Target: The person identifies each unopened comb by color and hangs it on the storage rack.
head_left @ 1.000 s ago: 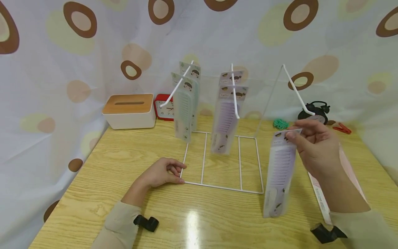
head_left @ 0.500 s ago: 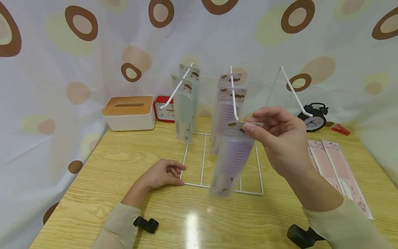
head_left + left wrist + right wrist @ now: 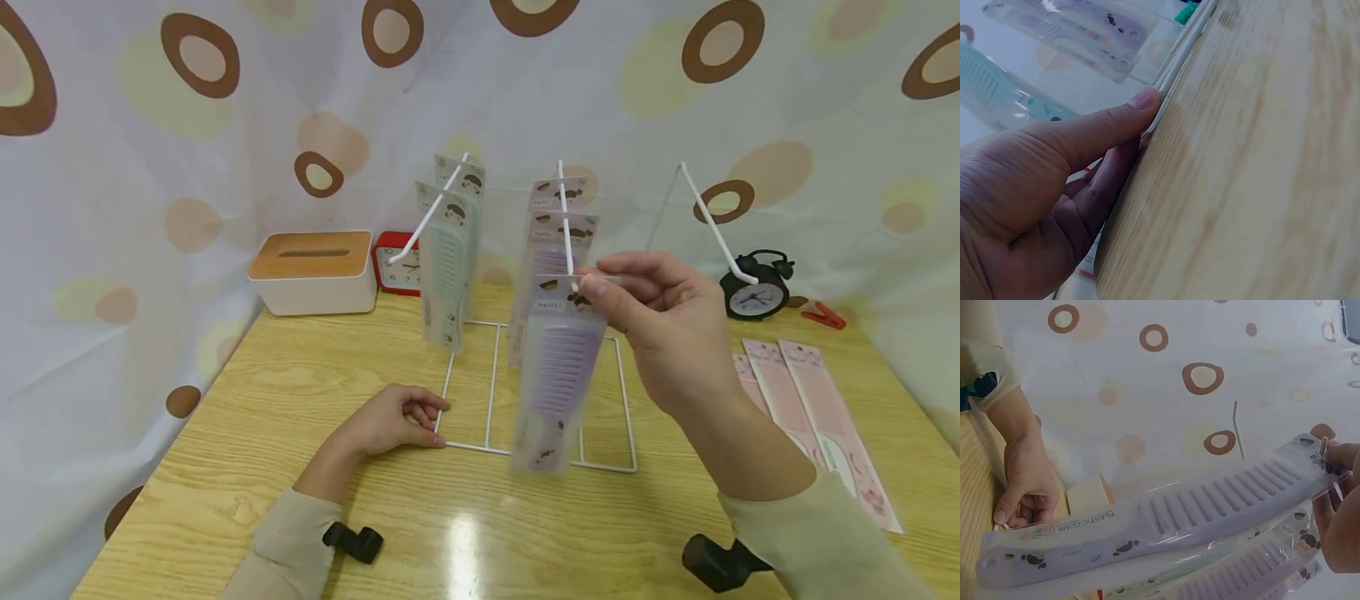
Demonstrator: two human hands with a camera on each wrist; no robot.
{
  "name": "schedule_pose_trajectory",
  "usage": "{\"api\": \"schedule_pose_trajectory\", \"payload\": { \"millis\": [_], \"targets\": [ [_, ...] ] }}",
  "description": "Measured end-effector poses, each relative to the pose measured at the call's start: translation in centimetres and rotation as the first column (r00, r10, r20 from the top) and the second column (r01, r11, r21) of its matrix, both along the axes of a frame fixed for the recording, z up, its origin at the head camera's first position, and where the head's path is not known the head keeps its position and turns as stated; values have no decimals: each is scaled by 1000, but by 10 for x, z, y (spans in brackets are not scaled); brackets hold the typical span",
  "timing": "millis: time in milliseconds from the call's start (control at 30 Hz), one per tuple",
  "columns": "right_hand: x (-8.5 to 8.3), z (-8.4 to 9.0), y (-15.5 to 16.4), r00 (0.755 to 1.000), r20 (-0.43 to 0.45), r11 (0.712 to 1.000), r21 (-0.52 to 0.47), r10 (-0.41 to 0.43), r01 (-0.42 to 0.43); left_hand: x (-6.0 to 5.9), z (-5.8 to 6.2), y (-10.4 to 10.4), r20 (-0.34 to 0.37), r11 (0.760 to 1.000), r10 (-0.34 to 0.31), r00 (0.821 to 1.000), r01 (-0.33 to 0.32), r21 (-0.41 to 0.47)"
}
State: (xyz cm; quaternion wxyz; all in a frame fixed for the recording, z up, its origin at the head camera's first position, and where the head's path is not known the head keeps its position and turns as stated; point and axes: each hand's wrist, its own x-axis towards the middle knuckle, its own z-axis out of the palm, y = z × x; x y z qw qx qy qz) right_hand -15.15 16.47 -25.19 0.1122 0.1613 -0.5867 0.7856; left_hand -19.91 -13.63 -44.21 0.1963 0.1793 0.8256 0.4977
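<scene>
My right hand [image 3: 675, 333] pinches the top card of a purple comb [image 3: 561, 367] in clear packaging. The comb hangs at the front end of the middle hook of a white wire display rack [image 3: 492, 392]. In the right wrist view, the hook tip [image 3: 1324, 445] shows at the card's top, by the fingertips. Further back on that hook hang purple packaged combs [image 3: 555, 237]. Green packaged combs [image 3: 446, 258] hang on the left hook; the right hook [image 3: 716, 225] is bare. My left hand [image 3: 393, 419] grips the base wire at the front-left corner, thumb on the wire.
A tissue box with a wooden lid [image 3: 311, 275] and a red clock [image 3: 396, 279] stand back left. A black alarm clock [image 3: 757, 298] and a red clip [image 3: 825, 315] are back right. Flat pink packages [image 3: 813, 408] lie on the right.
My right hand has brought the purple comb leftward, from right of the rack to the middle hook's front end. The left hand has stayed at the base corner.
</scene>
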Motion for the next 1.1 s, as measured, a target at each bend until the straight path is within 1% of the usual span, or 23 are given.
{"api": "schedule_pose_trajectory", "payload": {
  "millis": [67,200,400,533,733,867,933,1000,1100],
  "targets": [
    [-3,-1,2,999,39,1000,7,-1,1,0,1,0,-3,1000,-2,1000,2,1],
    [-10,-6,7,997,77,1000,-18,19,-18,0,1,1,-5,1000,-4,1000,4,12],
    [-21,-15,17,991,119,994,-104,56,-44,1,1,2,-4,1000,-8,1000,8,27],
    [-31,-20,20,993,100,988,-146,56,-41,1,1,1,1,1000,-8,1000,8,25],
    [-40,-27,25,997,64,987,-155,47,-37,2,2,1,-2,1000,-12,1000,12,17],
    [-42,-30,33,996,66,991,-124,56,-47,2,3,1,-6,1000,-7,1000,7,8],
    [-43,-33,39,995,68,994,-87,67,-61,2,3,0,-7,1000,-4,1000,4,4],
    [-43,-36,47,994,77,997,-32,76,-73,2,4,1,-5,1000,-3,1000,3,4],
    [-43,-41,60,993,102,994,85,53,-62,2,3,1,-7,1000,-6,1000,6,8]
  ]
}}
